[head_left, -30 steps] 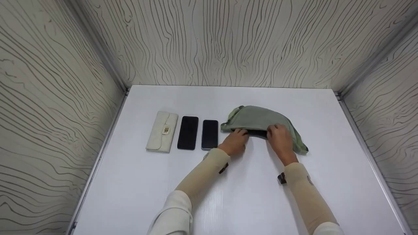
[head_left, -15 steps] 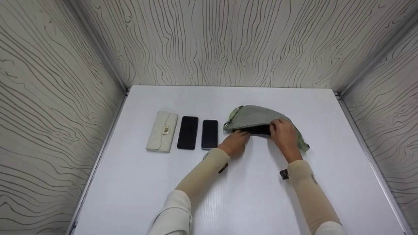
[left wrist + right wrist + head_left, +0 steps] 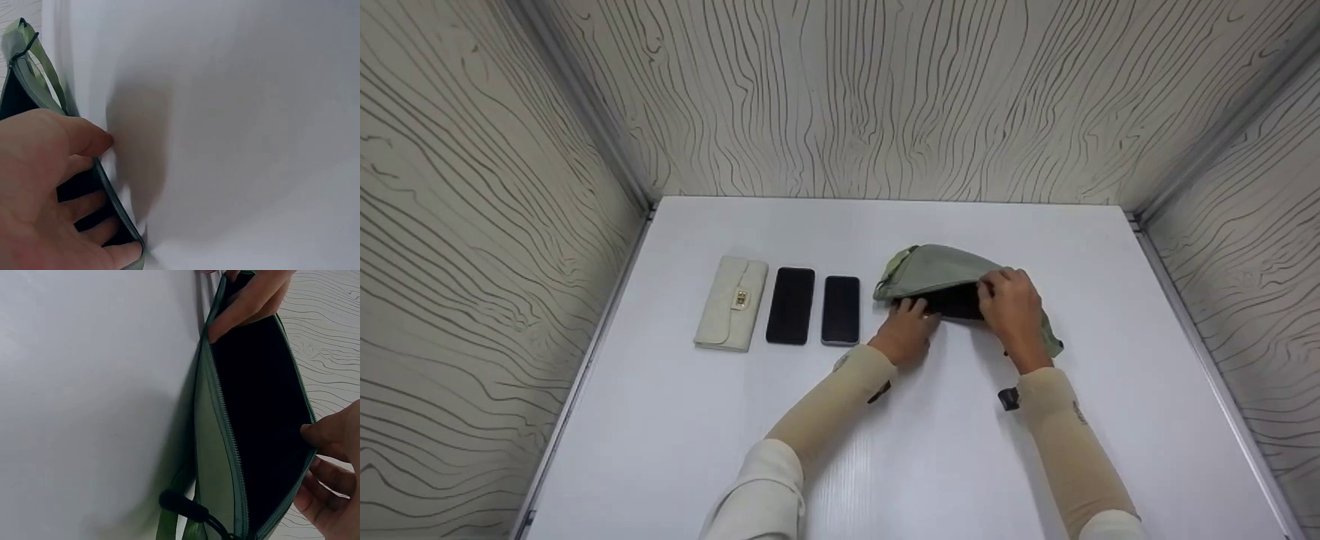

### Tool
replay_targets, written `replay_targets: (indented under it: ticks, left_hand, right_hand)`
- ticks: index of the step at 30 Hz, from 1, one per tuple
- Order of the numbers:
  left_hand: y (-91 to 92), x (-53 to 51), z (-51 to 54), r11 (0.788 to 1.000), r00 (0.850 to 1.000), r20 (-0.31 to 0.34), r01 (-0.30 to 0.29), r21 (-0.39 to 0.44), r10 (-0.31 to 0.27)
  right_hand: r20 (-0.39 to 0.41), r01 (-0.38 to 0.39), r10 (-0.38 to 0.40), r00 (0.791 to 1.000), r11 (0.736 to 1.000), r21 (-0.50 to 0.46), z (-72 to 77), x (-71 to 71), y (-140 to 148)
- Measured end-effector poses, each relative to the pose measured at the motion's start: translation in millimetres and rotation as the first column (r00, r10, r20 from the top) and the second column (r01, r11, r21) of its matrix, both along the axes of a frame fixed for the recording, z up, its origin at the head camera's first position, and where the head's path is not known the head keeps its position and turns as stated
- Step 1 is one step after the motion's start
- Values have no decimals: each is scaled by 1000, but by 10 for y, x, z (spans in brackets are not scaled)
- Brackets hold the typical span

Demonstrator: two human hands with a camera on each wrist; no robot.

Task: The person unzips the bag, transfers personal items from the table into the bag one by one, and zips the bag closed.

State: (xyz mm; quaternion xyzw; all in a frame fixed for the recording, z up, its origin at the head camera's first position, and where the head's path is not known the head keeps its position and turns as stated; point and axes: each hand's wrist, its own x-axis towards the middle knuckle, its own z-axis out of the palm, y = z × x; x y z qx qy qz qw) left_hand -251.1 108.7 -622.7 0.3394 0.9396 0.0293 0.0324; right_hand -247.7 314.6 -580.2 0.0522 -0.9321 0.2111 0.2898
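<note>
A green zippered bag (image 3: 945, 268) lies on the table with its dark mouth spread wide. My left hand (image 3: 905, 335) holds the bag's near edge at the left: in the left wrist view the left hand (image 3: 50, 185) has its fingers inside the mouth and its thumb outside the zipper edge. The right hand (image 3: 1014, 315) pinches the raised far edge; in the right wrist view the right hand (image 3: 337, 467) has its thumb on the inner side and its fingers outside. A black zipper pull (image 3: 183, 505) hangs at the bag's end. The inside is too dark to make out.
Left of the bag, a smaller dark phone (image 3: 841, 310), a larger black phone (image 3: 790, 306) and a cream wallet (image 3: 732, 303) with a gold clasp lie side by side on the white table (image 3: 660, 450). Wood-patterned panels (image 3: 840, 97) stand behind and at both sides.
The right hand has lifted the bag's far edge up and slightly right, and the mouth gapes wider. My left hand has shifted slightly at the near edge.
</note>
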Motion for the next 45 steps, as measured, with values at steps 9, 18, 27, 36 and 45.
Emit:
replay_targets:
  ticks: [9,18,27,36,45]
  left_hand:
    - [-38,48,74,999,1000,20,24,-27,-23]
    - [-61,50,119,996,995,-50,88,-29,-89]
    - [-56,46,147,993,993,-56,101,-60,-104]
    - [-71,38,118,992,990,-79,113,-48,-117]
    - [-108,17,80,991,989,-77,128,-28,-130]
  right_hand:
    - [18,16,-16,1000,1000,-17,87,-32,12]
    - [-1,32,-32,999,999,-21,227,-94,55]
    - [-30,41,-43,999,997,-59,298,-125,92]
    - [-17,43,-45,999,996,-72,304,-107,77]
    - [6,21,-21,1000,998,-59,299,-101,49]
